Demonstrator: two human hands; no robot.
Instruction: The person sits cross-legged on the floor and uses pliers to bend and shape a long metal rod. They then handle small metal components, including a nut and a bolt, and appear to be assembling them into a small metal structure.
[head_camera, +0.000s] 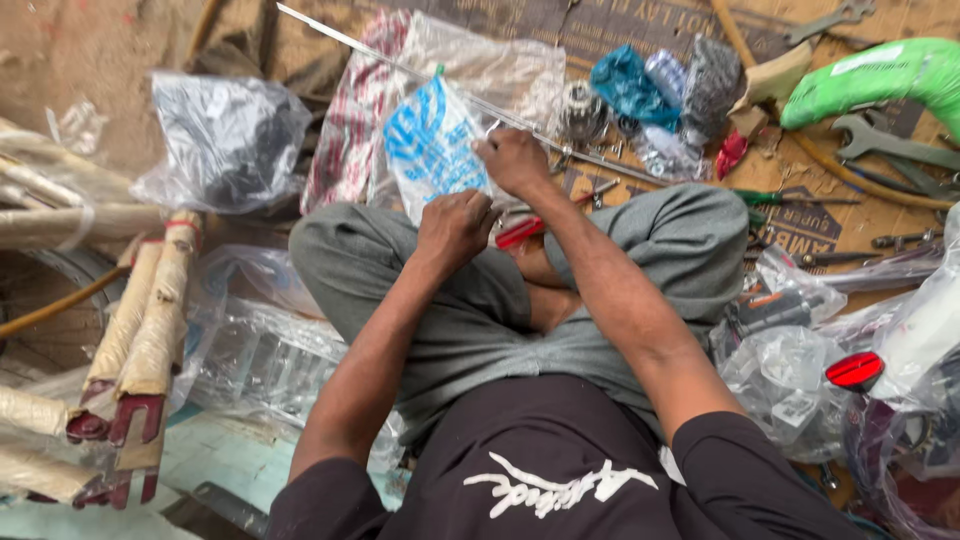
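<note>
Head view, from your left: paper-wrapped maroon fork legs (140, 350) lean by your knee, and a grey plastic bag (225, 140) lies beyond them on the floor. Your left hand (455, 228) is curled shut at the lower edge of a clear bag with blue print (430, 145), which stands just ahead of your crossed legs. Your right hand (512, 160) pinches that bag's right edge, beside a long thin metal rod (400, 68). Farther right lie a red-handled tool (525, 230), a green saddle (880, 75), spanners (885, 140) and a red reflector (855, 370).
</note>
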